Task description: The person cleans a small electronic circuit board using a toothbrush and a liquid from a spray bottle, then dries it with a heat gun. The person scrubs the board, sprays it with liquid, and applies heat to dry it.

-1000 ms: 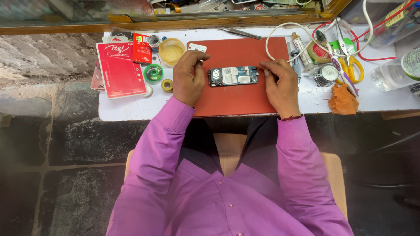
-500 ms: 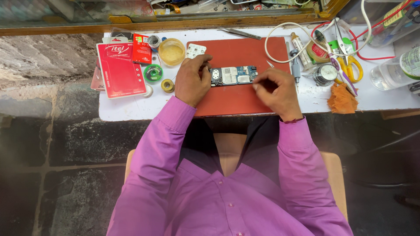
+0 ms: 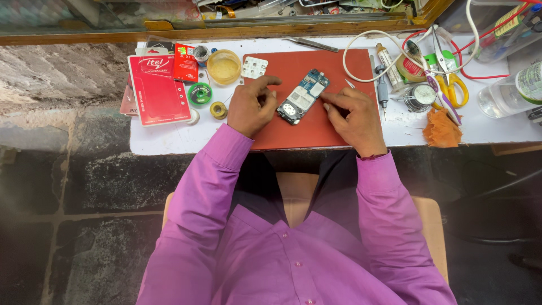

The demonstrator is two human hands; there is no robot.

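On red mat (image 3: 316, 127), circuit board (image 3: 303, 97) (tilted), between hands

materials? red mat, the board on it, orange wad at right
Mat: likely rubber or silicone, matte, flat, no glare.
Board: blue circuit board with silver metal shields, slightly shiny.
Wad: crumpled orange cloth or tissue; cannot tell which.

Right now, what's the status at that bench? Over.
Left hand and right hand flank the circuit board, fingertips at its ends. Board lies tilted on red mat. Nothing between them.
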